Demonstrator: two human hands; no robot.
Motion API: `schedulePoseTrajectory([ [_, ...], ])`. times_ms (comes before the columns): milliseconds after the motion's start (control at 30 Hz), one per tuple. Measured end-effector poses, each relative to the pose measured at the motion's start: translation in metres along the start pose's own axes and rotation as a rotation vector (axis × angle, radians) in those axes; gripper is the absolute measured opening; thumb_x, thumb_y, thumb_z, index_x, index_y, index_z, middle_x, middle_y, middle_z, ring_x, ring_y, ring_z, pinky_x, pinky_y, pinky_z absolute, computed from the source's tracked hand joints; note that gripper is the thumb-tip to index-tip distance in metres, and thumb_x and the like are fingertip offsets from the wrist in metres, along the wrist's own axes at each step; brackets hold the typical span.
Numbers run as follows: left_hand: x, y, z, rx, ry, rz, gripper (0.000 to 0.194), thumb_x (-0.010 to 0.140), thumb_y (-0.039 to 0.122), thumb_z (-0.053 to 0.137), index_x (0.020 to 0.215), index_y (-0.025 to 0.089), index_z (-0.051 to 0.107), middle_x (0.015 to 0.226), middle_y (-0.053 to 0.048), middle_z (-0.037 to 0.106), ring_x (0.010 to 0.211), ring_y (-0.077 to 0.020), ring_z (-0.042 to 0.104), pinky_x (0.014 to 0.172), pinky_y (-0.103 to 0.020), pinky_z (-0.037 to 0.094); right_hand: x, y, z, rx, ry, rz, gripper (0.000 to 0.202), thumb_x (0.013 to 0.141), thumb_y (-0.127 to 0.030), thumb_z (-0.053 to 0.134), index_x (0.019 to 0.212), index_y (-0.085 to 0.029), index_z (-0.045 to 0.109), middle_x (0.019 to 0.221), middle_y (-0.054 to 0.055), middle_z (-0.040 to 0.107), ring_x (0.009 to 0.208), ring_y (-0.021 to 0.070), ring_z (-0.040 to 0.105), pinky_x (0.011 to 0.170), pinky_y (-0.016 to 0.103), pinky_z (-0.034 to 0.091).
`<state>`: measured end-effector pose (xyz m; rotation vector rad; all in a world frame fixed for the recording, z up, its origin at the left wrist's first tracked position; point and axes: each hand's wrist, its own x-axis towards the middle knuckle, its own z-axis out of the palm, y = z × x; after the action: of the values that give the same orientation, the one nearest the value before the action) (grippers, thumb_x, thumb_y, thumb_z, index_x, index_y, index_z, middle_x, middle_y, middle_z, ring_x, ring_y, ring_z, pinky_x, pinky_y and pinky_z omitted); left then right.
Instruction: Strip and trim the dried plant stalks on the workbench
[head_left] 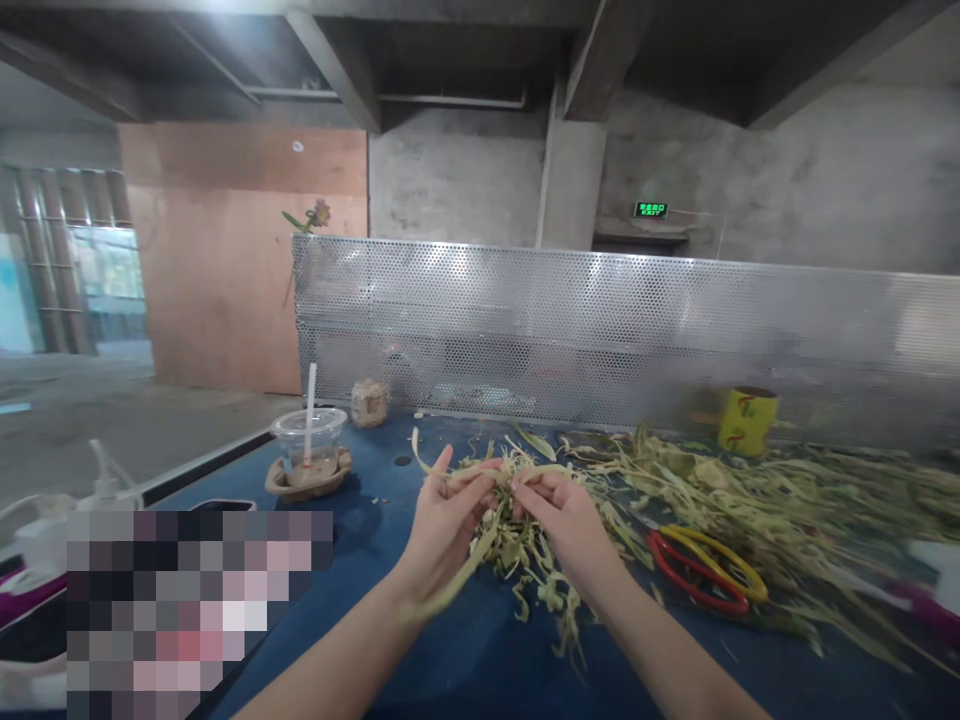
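Both hands meet over a heap of pale green plant strips (pixel 551 575) on the blue tabletop. My left hand (pixel 454 505) pinches a long, flat green leaf strip (pixel 461 580), which hangs down past the wrist. Close beside it on the right, my right hand (pixel 551 500) has its thumb and fingers pressed together on leaf material near the same spot. The fingertips almost touch, and the exact grip between them is partly hidden. Curled shreds lie beneath both hands.
Red-and-yellow-handled scissors (pixel 701 575) lie right of the heap. More long leaves (pixel 697 490) spread across the right side, near a yellow roll (pixel 748 422). A lidded cup (pixel 309 435) with a straw stands left. Behind runs a perforated metal panel (pixel 480 320).
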<state>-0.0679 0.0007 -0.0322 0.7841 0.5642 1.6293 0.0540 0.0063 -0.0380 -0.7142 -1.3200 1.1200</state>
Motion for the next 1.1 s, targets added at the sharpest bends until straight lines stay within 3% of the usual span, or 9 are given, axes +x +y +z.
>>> schedulePoseTrajectory([
  [200, -0.002, -0.004, -0.004, 0.135, -0.119, 0.105, 0.088, 0.058, 0.011, 0.07, 0.131, 0.01, 0.021, 0.064, 0.002, 0.061, 0.053, -0.0097, 0.055, 0.055, -0.022, 0.045, -0.001, 0.0, 0.002, -0.033, -0.046, -0.003, 0.026, 0.059, -0.034, 0.07, 0.071, -0.018, 0.054, 0.054, -0.003, 0.058, 0.05, 0.011, 0.054, 0.054, 0.024, 0.04],
  [300, -0.003, -0.001, -0.004, 0.219, -0.11, 0.135, 0.086, 0.058, 0.016, 0.071, 0.13, 0.011, 0.023, 0.063, 0.002, 0.061, 0.055, -0.0115, 0.056, 0.055, -0.024, 0.045, 0.0, 0.002, 0.0, -0.049, -0.05, 0.015, 0.028, 0.06, -0.034, 0.07, 0.079, -0.018, 0.058, 0.054, -0.002, 0.06, 0.053, 0.0132, 0.057, 0.056, 0.026, 0.043],
  [400, -0.004, 0.002, -0.003, 0.288, -0.102, 0.171, 0.083, 0.06, 0.016, 0.069, 0.13, 0.011, 0.025, 0.064, 0.001, 0.062, 0.062, -0.0126, 0.059, 0.064, -0.024, 0.046, 0.001, 0.001, -0.003, -0.053, -0.026, 0.008, 0.027, 0.056, -0.036, 0.072, 0.071, -0.017, 0.062, 0.058, 0.001, 0.062, 0.055, 0.0147, 0.058, 0.059, 0.028, 0.045],
  [600, -0.008, 0.002, -0.001, 0.218, -0.282, 0.162, 0.083, 0.063, 0.013, 0.067, 0.132, 0.019, 0.021, 0.091, -0.008, 0.063, 0.086, -0.0185, 0.06, 0.075, -0.029, 0.049, 0.003, -0.001, -0.006, 0.003, 0.1, -0.008, 0.022, 0.058, -0.038, 0.07, 0.061, -0.018, 0.062, 0.056, 0.001, 0.062, 0.056, 0.0154, 0.057, 0.06, 0.029, 0.045],
  [733, -0.012, -0.004, 0.0, 0.241, -0.305, 0.137, 0.095, 0.06, 0.008, 0.07, 0.135, 0.021, 0.013, 0.1, -0.009, 0.062, 0.084, -0.0167, 0.061, 0.076, -0.029, 0.049, 0.004, 0.002, -0.004, 0.163, 0.16, -0.01, 0.02, 0.055, -0.033, 0.073, 0.062, -0.018, 0.062, 0.055, -0.001, 0.06, 0.055, 0.0135, 0.056, 0.06, 0.028, 0.045],
  [900, -0.017, -0.013, 0.006, 0.196, -0.188, 0.207, 0.102, 0.059, 0.01, 0.071, 0.136, 0.021, 0.005, 0.104, -0.008, 0.063, 0.093, -0.016, 0.058, 0.08, -0.026, 0.047, 0.001, 0.002, 0.001, 0.23, 0.154, 0.021, 0.02, 0.053, -0.031, 0.075, 0.058, -0.018, 0.061, 0.053, -0.002, 0.06, 0.054, 0.0118, 0.054, 0.06, 0.026, 0.043],
  [1100, -0.02, -0.021, 0.007, 0.095, -0.026, 0.106, 0.096, 0.065, 0.013, 0.068, 0.136, 0.025, 0.004, 0.102, -0.005, 0.065, 0.102, -0.0165, 0.056, 0.086, -0.026, 0.044, -0.002, -0.003, 0.005, 0.309, 0.169, 0.05, 0.022, 0.047, -0.031, 0.078, 0.055, -0.018, 0.063, 0.062, -0.001, 0.063, 0.066, 0.0125, 0.055, 0.069, 0.025, 0.04],
])
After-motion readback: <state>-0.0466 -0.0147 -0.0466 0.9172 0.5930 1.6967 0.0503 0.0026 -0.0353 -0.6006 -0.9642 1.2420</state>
